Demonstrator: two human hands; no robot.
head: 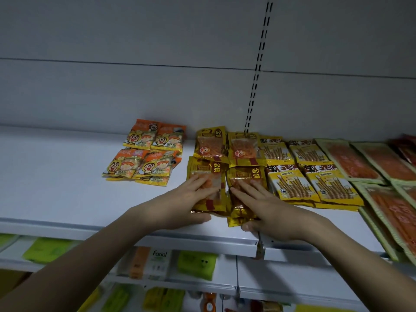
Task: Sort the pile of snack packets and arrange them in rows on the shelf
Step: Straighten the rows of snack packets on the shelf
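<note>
Lower shelves [157,262] nearest camera, below the white shelf [67,199]: green packs and a box marked "Facial", not part of the job

Left hand [191,197] lies flat, fingers spread, on the front-left gold packet stack [207,172], thumb hooked under its near edge at the shelf front; looks like squaring the stack and keeping it from sliding off. Right hand [261,206] same pose just right of it, fingers straight and pressing on the front-right gold packet stack [247,174], thumb at the near edge. That stack looks messier, lower packets poking out toward the shelf lip, so probably being pushed back into line

Behind the hands, two more gold packets [225,145] form the back row against the wall

Right of the gold stacks: yellow stick-snack packets [315,183] in two rows, touching the right stack, so little side room. Further right, green-edged orange packets [360,163]

Left of the gold stacks, a gap, then orange cartoon packets [144,156] in two rows. Slotted upright [258,64] on the back wall behind
</note>
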